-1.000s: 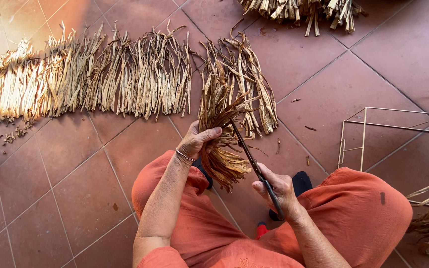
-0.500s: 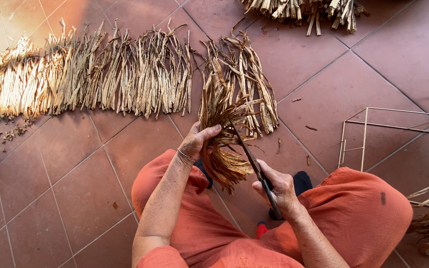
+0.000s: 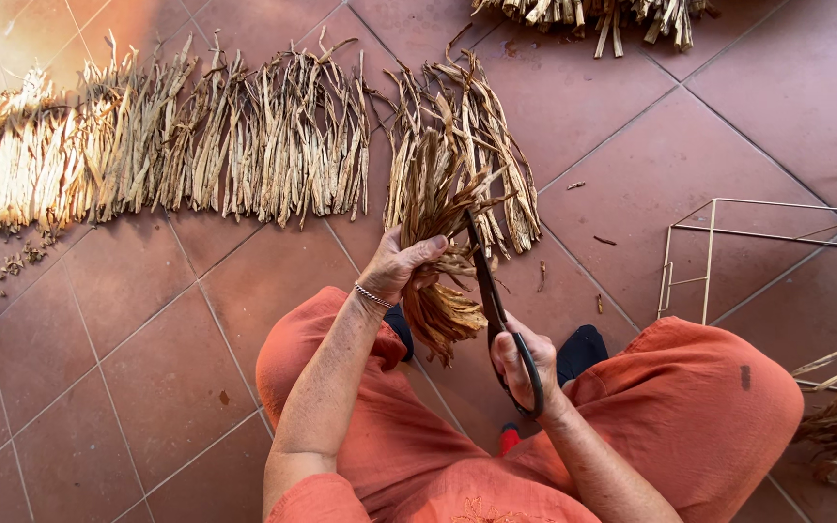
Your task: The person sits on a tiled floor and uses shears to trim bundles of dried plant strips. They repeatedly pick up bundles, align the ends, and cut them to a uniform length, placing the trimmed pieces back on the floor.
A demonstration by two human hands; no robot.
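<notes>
Left hand (image 3: pixel 401 266) grips dried-leaf bundle (image 3: pixel 438 247); right hand (image 3: pixel 520 363) holds scissors (image 3: pixel 491 295).

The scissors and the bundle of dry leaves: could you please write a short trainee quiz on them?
1. Which hand holds the scissors?
2. True or false: the bundle of dry leaves lies loose on the floor, untouched.
3. What stands on the tiles right of the person's knee: A) a wire frame, B) a bucket, C) a chair?

Key:
1. The right hand, fingers through the black handles.
2. False: the left hand has its grip around the bundle, raised above the orange trousers.
3. A.
</notes>
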